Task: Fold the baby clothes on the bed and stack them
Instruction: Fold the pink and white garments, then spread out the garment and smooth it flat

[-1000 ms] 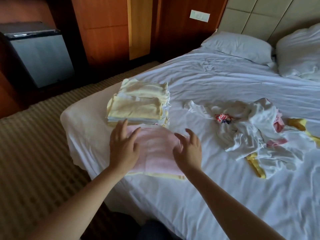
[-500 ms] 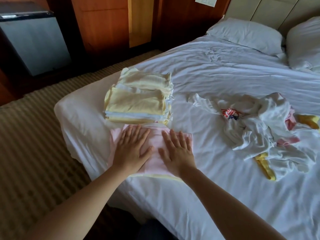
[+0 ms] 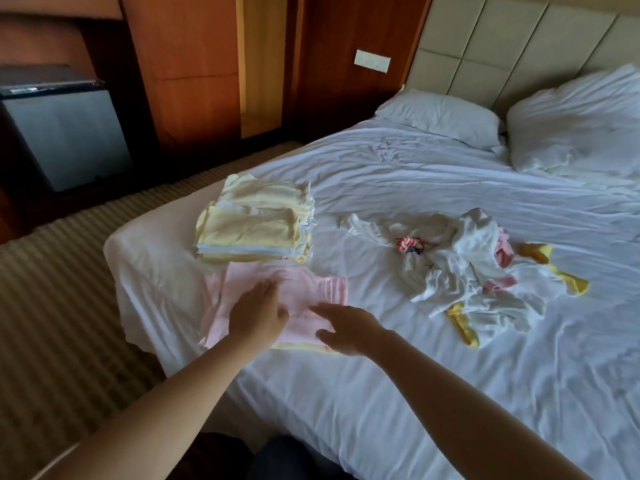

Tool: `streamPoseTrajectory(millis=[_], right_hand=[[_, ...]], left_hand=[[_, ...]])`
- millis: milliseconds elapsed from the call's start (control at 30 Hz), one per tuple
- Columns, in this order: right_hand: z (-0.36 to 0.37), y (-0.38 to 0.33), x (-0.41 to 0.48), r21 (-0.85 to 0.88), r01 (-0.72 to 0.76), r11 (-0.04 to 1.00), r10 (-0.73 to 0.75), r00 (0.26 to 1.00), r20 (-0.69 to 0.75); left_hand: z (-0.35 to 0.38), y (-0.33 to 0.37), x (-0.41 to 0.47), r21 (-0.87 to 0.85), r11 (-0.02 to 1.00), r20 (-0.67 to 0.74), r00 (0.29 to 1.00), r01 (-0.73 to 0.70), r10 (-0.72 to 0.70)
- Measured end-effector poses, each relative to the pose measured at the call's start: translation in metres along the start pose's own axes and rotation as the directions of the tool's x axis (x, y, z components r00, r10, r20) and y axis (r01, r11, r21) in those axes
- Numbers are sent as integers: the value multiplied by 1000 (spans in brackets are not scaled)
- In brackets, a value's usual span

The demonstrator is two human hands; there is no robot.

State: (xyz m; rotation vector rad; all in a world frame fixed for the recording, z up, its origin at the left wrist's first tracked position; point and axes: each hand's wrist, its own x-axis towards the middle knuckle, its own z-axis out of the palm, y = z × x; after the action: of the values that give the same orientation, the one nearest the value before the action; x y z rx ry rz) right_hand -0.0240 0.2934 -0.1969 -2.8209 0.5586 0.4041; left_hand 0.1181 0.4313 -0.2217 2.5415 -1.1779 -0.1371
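Left hand (image 3: 258, 311) and right hand (image 3: 346, 329) lie straight-fingered on the pink garment (image 3: 311, 292). Folded stack (image 3: 252, 230) sits at its twelve o'clock.

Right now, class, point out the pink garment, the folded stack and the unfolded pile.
pink garment (image 3: 313, 289): head view, upper right part.
folded stack (image 3: 247, 230): head view, top yellow piece.
unfolded pile (image 3: 460, 252): head view, white cloth at middle.

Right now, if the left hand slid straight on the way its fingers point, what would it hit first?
Probably the stack of folded clothes. The left hand lies flat on the pink garment, fingers pointing toward the stack's near edge; depth is unclear.
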Motion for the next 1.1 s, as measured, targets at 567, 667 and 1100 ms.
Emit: streamPoseTrajectory(millis=[567,667,1100], right_hand=[[-47,189,-110,117,-299,947,319,919,-233],[-44,211,-93,127,-309,943,331,917,-221],[-16,251,-51,138,-379,915,397,907,-141]], left_hand=[[37,210,34,-167,898,236,868,-406,437],[56,222,53,-187,897,264,859,-401,439],[120,240,88,-332,892,130,921,-307,366]])
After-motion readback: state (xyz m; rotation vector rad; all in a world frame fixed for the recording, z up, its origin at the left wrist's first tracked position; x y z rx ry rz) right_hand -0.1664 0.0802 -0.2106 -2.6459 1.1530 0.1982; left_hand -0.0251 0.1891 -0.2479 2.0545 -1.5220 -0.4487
